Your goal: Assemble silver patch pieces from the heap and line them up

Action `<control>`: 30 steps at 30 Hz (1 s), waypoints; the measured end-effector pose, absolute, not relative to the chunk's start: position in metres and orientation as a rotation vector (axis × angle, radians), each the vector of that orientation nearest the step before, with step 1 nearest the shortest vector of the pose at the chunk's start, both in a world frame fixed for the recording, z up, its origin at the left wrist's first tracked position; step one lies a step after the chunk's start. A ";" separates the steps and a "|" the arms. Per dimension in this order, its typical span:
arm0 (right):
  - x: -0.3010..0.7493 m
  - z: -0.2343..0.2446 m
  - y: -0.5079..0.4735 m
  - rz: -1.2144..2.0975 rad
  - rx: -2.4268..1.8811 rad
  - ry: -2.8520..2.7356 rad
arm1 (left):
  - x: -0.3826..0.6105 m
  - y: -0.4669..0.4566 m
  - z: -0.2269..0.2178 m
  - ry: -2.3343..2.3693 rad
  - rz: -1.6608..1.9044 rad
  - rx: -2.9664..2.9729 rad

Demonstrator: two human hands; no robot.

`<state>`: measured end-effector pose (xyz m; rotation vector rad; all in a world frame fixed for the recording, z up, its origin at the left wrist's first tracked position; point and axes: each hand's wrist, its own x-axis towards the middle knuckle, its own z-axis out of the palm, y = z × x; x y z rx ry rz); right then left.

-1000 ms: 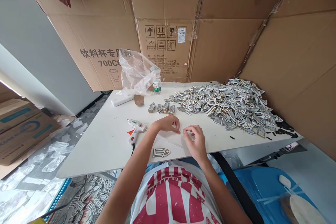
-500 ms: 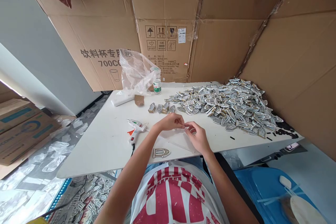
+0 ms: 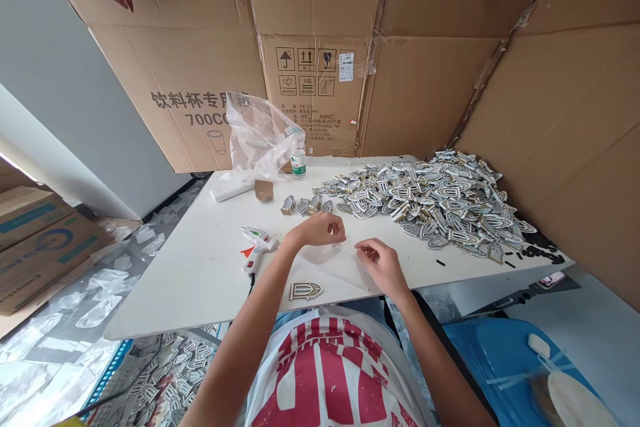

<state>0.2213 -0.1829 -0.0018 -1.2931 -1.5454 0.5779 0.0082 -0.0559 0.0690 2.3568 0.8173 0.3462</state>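
White table (image 3: 175, 267), curled hands (image 3: 320, 229) (image 3: 384, 267) apart

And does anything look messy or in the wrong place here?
Yes, a bit. Little black pieces lie scattered beside the big heap of arch-shaped pieces, near the right end of the table, and one lies off by itself. Crumpled clear plastic is also strewn below, left of the table, like litter.
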 end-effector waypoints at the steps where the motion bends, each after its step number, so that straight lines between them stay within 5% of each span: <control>1: 0.223 0.001 -0.186 0.588 -1.294 -1.549 | 0.005 -0.060 0.074 0.837 0.304 2.386; 8: 0.234 0.015 -0.197 0.658 -1.304 -1.505 | -0.009 -0.113 0.081 0.826 -0.004 2.379; 16: 0.249 0.020 -0.199 0.660 -1.305 -1.594 | 0.014 -0.135 0.055 0.602 0.030 2.404; 22: 0.237 0.038 -0.241 0.353 -1.190 -1.872 | 0.011 -0.135 0.051 0.654 0.066 2.413; 30: 0.208 -0.014 -0.280 -0.102 -0.960 -2.062 | 0.010 -0.138 0.050 0.633 0.077 2.380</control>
